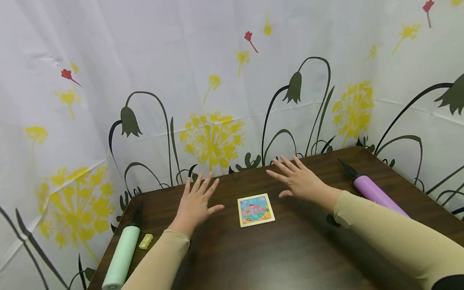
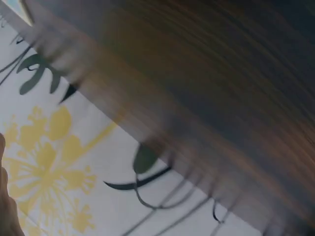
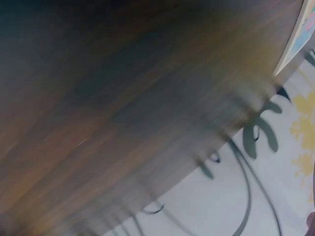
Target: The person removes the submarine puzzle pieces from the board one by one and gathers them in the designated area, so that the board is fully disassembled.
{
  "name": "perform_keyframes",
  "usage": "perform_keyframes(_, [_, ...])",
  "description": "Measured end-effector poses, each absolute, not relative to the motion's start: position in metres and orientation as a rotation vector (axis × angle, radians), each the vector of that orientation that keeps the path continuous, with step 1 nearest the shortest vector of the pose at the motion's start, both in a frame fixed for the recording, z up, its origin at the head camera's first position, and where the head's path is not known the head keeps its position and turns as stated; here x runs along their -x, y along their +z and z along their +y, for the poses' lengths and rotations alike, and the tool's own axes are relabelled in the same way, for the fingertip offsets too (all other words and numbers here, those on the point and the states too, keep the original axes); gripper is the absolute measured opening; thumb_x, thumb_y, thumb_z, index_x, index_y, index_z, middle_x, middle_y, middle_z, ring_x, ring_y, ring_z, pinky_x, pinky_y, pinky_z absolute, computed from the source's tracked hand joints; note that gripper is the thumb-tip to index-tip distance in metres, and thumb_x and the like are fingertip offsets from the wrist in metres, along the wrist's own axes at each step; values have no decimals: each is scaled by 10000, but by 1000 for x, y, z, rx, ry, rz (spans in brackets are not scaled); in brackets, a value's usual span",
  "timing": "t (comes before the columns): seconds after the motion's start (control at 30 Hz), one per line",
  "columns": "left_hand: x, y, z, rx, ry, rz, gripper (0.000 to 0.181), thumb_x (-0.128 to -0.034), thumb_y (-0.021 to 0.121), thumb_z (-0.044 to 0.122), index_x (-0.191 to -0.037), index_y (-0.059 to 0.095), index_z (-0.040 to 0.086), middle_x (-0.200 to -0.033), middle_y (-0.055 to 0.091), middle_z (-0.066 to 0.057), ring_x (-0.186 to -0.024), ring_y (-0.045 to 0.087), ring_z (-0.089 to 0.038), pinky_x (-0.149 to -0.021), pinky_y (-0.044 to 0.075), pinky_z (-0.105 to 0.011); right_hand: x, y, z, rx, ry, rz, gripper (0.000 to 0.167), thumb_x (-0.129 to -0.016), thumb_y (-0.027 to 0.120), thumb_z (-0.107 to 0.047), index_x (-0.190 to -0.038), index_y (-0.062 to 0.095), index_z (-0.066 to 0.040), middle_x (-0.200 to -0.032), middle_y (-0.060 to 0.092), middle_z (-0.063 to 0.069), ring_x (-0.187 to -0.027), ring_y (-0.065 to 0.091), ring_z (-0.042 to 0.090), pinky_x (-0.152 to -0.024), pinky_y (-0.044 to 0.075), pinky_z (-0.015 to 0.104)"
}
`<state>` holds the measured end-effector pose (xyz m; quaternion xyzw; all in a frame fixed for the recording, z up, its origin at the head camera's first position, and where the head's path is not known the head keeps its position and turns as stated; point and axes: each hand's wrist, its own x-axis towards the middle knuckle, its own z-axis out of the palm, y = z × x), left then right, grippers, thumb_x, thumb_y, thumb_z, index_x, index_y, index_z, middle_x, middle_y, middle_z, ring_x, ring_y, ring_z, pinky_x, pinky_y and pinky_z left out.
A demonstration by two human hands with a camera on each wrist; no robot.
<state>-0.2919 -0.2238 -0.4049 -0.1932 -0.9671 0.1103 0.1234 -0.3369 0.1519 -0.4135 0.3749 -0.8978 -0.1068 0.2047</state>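
Between the two hands, a small square picture puzzle point(image 1: 256, 210) with a pale wooden frame lies flat on the dark table. Its picture shows a pink shape on blue. To its left, my left hand point(image 1: 197, 204) is held with fingers spread, touching nothing that I can see. My right hand point(image 1: 299, 180) is spread likewise on the other side, apart from the puzzle. Part of the puzzle's frame point(image 3: 290, 46) shows at the top right of the right wrist view, and a corner point(image 2: 24, 12) at the top left of the left wrist view.
At the table's left side lies a mint green hand pump point(image 1: 123, 251) with a black nozzle, beside a small pale yellow block point(image 1: 146, 241). A purple pump point(image 1: 378, 195) lies on the right, partly behind the right forearm. A flower-printed curtain point(image 1: 217, 92) hangs behind the brown table point(image 1: 232, 257).
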Motion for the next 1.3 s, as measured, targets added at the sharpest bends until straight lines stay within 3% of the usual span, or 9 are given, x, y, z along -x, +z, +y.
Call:
perform_keyframes(0.13, [297,-412,-205,575,104,-2907,834,-874,593,652,-1558,305,272,-1642,83,-74,-1487,8,-335,-1118,-71,-590,336,-423,131,-1110,-257,-2533,867,-877,571,-658,-1576,257,-250,-1631,101,130,-1479,79,357,-1135,80,580])
perform_keyframes(0.23, [302,-416,-188,575,-116,-2995,754,-843,705,560,-1488,463,253,-1591,253,-127,-1458,159,-379,-1113,11,-632,332,-427,114,-1135,-242,-2598,857,-884,532,-683,-1573,266,-249,-1628,120,138,-1477,82,367,-1131,93,590])
perform_keyframes(0.37, [307,-418,-165,550,-379,-3066,539,-803,815,397,-1286,678,201,-1308,546,-125,-1246,457,-373,-1061,216,-636,323,-429,95,-1106,-236,-2738,856,-880,502,-708,-1562,306,-230,-1612,190,150,-1471,123,373,-1117,133,610])
perform_keyframes(0.47, [310,-421,-154,501,-505,-3084,419,-784,841,330,-1159,740,175,-1131,593,-98,-1079,542,-345,-969,334,-604,317,-431,84,-1086,-231,-2841,873,-879,488,-721,-1561,310,-207,-1604,226,138,-1467,161,358,-1112,170,606])
perform_keyframes(0.7, [314,-429,-144,452,-563,-3112,374,-773,854,260,-1100,714,145,-994,571,-66,-913,541,-271,-889,371,-556,309,-437,66,-1152,-30,-3026,915,-868,531,-705,-1566,287,-166,-1602,257,73,-1460,218,295,-1113,221,564])
perform_keyframes(0.97, [313,-424,-141,413,-638,-3154,356,-781,850,219,-1062,673,90,-1019,540,-66,-983,515,-306,-885,348,-536,302,-438,57,-1151,129,-3132,841,-899,580,-622,-1552,326,-157,-1602,248,97,-1443,253,323,-1080,319,518])
perform_keyframes(1.3, [318,-426,-144,404,-773,-3177,351,-764,860,184,-1018,639,84,-1034,491,-72,-1009,452,-304,-888,324,-514,300,-435,53,-1097,223,-3166,850,-871,661,-572,-1524,378,-106,-1579,300,114,-1431,279,326,-1083,322,495])
